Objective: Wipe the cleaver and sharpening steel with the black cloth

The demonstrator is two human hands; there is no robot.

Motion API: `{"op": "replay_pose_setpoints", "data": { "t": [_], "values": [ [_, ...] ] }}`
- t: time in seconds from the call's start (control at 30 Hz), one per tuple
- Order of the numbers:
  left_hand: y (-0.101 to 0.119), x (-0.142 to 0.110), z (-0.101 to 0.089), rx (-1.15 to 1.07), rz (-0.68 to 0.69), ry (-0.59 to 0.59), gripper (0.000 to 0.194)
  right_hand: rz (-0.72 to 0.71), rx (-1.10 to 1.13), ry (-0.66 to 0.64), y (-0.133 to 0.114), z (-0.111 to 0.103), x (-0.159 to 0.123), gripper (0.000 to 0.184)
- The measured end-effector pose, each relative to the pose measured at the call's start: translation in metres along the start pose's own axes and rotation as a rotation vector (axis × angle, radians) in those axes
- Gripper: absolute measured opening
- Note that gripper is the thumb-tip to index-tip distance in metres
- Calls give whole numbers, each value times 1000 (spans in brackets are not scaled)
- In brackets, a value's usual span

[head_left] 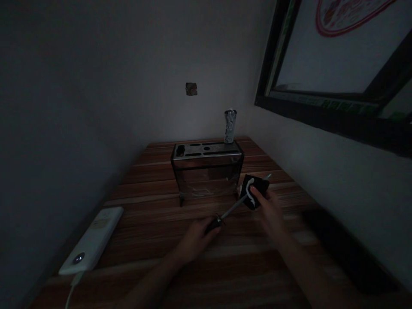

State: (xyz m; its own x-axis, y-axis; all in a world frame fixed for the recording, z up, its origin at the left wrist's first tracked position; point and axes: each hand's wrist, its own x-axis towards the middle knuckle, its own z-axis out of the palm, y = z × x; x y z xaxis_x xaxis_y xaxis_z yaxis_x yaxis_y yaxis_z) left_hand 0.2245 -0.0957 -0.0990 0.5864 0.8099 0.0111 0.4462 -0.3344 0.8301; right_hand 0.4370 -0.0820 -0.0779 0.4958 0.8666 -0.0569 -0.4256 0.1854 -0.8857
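Note:
My left hand (pixel 196 240) is closed around the dark handle of a sharpening steel (pixel 232 208), whose grey rod slants up to the right. Pinched in my right hand (pixel 270 208) is a black cloth (pixel 258 185) with a white mark, pressed over the rod near its far end. The rod's tip pokes out past the cloth. Just behind stands a knife block (pixel 207 171) with clear sides and a slotted metal top. One speckled grey handle (pixel 229 126) rises from its right end.
A white power strip (pixel 93 240) with a cord lies on the wood-grain tabletop (pixel 144 193) at left. At right lies a long dark object (pixel 347 249), too dim to name. Walls close in the table, and a dark window frame (pixel 322 116) juts in at upper right.

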Motion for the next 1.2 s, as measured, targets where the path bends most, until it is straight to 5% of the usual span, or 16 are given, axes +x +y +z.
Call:
{"op": "replay_pose_setpoints", "data": {
  "t": [0.27,0.6,1.0,1.2],
  "values": [
    [0,-1,0,13,17,-15,28,-143,82,143,-15,-10,14,25],
    [-5,1,1,35,5,-46,26,-221,125,170,-17,-15,22,29],
    [-1,0,0,-39,20,-20,27,-70,59,102,0,-3,7,31],
    [-1,0,1,-12,3,18,27,30,-52,-112,21,2,-8,31]
  ]
}}
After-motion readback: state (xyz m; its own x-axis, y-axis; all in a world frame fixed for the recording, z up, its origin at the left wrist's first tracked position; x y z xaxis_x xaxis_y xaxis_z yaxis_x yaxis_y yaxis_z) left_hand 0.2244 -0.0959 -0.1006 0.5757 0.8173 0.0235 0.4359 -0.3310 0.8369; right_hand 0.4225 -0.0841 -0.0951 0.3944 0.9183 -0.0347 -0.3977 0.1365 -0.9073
